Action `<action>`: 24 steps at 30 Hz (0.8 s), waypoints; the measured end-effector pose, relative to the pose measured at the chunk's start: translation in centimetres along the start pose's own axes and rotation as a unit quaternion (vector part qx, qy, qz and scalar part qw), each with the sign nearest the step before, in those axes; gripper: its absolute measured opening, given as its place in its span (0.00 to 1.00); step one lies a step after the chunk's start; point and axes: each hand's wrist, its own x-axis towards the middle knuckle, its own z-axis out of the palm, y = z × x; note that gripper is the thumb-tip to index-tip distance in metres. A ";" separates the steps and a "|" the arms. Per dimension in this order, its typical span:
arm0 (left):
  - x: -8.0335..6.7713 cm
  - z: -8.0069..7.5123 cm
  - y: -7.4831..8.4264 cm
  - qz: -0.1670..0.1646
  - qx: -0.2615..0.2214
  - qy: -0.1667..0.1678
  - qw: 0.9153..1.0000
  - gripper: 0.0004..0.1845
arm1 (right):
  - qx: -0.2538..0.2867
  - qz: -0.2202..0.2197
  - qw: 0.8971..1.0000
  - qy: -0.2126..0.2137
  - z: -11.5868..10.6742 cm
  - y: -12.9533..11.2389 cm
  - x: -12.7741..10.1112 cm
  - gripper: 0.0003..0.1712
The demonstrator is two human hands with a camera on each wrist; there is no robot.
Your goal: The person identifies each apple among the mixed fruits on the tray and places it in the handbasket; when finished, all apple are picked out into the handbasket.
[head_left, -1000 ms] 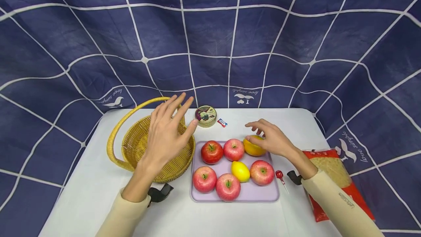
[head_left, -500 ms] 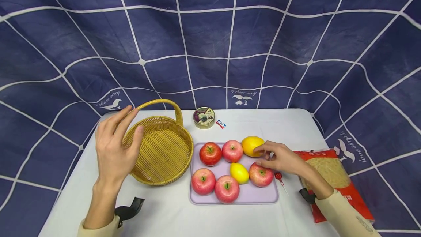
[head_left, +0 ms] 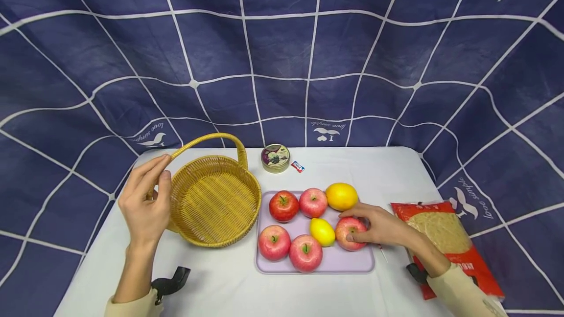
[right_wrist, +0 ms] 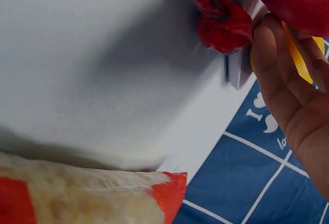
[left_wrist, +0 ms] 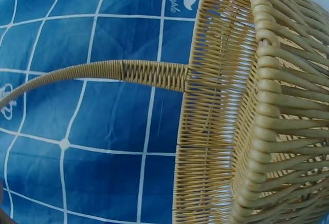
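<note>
White table holds a woven yellow basket steadied at its rim by the left hand's curled fingers, while the right hand wraps its fingers round a red apple on the flat purple tray.

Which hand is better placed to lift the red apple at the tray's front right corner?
The right hand. Its fingers already curl round that red apple on the purple tray. The left hand is across the table, gripping the wicker basket at the base of its handle.

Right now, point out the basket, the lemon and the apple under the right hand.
basket (head_left: pixel 211 209), head view, woven floor.
lemon (head_left: pixel 322 231), head view, middle of its peel.
apple (head_left: pixel 345 231), head view, left side clear of the fingers.
</note>
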 end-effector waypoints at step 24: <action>-1.1 -0.8 -1.2 -0.022 -0.065 0.017 0.998 0.10 | 0.004 -0.036 0.999 -0.012 1.2 0.3 -0.6 0.42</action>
